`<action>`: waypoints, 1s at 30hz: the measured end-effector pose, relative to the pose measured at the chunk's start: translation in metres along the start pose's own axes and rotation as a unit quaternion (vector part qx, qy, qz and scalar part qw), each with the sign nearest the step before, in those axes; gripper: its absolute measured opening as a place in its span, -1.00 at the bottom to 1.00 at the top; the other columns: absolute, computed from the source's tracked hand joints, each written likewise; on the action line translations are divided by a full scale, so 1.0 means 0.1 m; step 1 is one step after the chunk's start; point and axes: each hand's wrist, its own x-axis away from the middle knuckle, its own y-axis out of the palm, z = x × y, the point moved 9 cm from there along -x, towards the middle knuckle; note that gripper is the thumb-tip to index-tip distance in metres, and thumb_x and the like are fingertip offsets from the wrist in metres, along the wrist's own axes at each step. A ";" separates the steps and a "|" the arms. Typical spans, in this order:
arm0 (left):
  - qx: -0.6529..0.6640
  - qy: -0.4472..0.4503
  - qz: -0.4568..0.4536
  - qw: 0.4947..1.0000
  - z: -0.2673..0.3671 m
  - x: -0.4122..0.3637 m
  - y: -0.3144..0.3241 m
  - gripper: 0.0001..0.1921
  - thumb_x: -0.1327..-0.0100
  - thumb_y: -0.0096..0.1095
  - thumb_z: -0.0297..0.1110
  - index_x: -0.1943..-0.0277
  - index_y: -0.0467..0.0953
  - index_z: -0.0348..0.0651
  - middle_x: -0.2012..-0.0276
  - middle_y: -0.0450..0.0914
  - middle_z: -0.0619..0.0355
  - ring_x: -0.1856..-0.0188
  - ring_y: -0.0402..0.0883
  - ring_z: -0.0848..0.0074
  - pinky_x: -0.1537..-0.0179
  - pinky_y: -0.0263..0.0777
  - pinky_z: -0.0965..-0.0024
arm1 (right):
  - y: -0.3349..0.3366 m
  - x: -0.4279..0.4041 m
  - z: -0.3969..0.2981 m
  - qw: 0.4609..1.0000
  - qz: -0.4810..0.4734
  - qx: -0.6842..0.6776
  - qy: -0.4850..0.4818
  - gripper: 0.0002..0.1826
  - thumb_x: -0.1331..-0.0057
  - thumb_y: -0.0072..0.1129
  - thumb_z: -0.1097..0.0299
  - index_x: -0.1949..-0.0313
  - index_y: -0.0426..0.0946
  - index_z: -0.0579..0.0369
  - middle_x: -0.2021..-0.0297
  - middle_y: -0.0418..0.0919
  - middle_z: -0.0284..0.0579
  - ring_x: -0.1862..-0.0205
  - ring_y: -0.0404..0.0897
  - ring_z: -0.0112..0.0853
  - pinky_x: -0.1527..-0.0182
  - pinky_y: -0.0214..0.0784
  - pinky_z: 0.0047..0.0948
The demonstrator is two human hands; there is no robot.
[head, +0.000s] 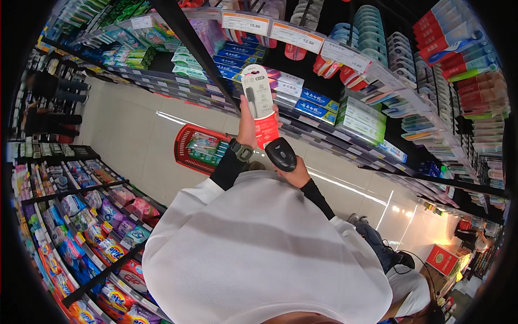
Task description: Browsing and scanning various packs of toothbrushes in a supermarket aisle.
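Observation:
A packaged toothbrush (259, 101) on a white and red card is held up in front of me by my left hand (247, 125). The thumb lies along one side of the card and fingertips show at the other. A digital watch (241, 150) is on that wrist. My right hand (297, 172) grips a black handheld barcode scanner (280, 154), whose rounded head is close to the card's lower end. The scanner's handle is mostly hidden by the hand. Beyond the card, boxed toothpaste (317, 106) is stacked on the store shelf.
A red shopping basket (181, 142) with packaged goods stands on the tiled floor (133, 121). Hanging toothbrush packs (368, 36) line the upper rack. Laundry detergent bags (111, 249) fill the shelves behind. A seated person (408, 283) is behind on the right; other people (52, 117) stand far left.

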 end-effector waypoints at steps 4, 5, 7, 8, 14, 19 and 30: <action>-0.003 -0.003 0.020 1.000 -0.10 0.03 0.08 -0.20 -0.31 -0.53 0.36 -0.14 0.29 -0.29 0.35 0.49 0.10 0.38 0.52 0.42 0.33 0.53 0.31 | -0.13 0.10 -0.08 0.997 0.032 0.000 -0.066 -0.73 -0.07 0.33 0.31 0.29 0.57 0.18 0.42 0.63 -0.07 0.37 0.63 -0.36 0.24 0.44 -0.41; 0.014 0.000 0.025 1.000 -0.12 0.05 0.08 -0.20 -0.31 -0.53 0.36 -0.13 0.29 -0.30 0.35 0.50 0.10 0.38 0.52 0.42 0.33 0.52 0.31 | -0.18 0.13 -0.10 0.995 0.055 -0.021 -0.083 -0.73 -0.05 0.35 0.33 0.28 0.56 0.19 0.41 0.63 -0.07 0.36 0.62 -0.36 0.22 0.43 -0.41; 0.026 0.015 0.044 0.999 -0.10 0.09 0.07 -0.20 -0.31 -0.52 0.36 -0.12 0.30 -0.30 0.34 0.49 0.10 0.38 0.52 0.42 0.33 0.51 0.32 | -0.24 0.15 -0.22 0.991 0.072 -0.042 -0.100 -0.72 -0.04 0.36 0.36 0.27 0.55 0.20 0.39 0.63 -0.07 0.35 0.62 -0.36 0.21 0.43 -0.42; 0.040 0.029 0.059 0.997 -0.07 0.11 0.03 -0.20 -0.31 -0.50 0.35 -0.11 0.31 -0.31 0.34 0.49 0.10 0.38 0.52 0.42 0.33 0.50 0.32 | -0.27 0.17 -0.31 0.987 0.102 -0.053 -0.115 -0.69 -0.03 0.37 0.39 0.24 0.54 0.21 0.36 0.62 -0.07 0.32 0.62 -0.36 0.19 0.43 -0.42; -0.022 0.131 0.152 0.979 0.17 0.36 -0.45 -0.49 -0.37 -0.16 0.05 -0.04 0.34 -0.30 0.33 0.49 0.18 0.38 0.51 0.51 0.34 0.47 0.39 | -0.09 -0.05 -0.64 0.970 0.144 -0.022 -0.196 -0.58 0.00 0.42 0.38 0.15 0.48 0.20 0.27 0.60 -0.10 0.27 0.60 -0.37 0.17 0.42 -0.43; -0.064 0.185 0.244 0.950 0.42 0.65 -0.91 -0.77 -0.30 0.11 -0.42 0.03 0.32 -0.26 0.22 0.52 0.17 0.24 0.53 0.59 0.20 0.44 0.49 | 0.30 -0.28 -0.63 0.974 0.170 -0.048 -0.141 -0.65 -0.04 0.42 0.36 0.22 0.52 0.22 0.33 0.62 -0.15 0.30 0.57 -0.49 0.20 0.40 -0.47; -0.036 0.077 0.273 0.958 0.15 1.20 -1.85 -0.52 -0.38 -0.04 -0.27 -0.29 0.12 -0.24 -0.12 0.38 0.10 -0.14 0.38 0.49 -0.14 0.24 0.38 | 0.91 -0.57 -0.55 0.967 0.230 0.020 -0.109 -0.73 -0.10 0.32 0.44 0.20 0.54 0.24 0.30 0.62 -0.15 0.26 0.58 -0.46 0.18 0.38 -0.45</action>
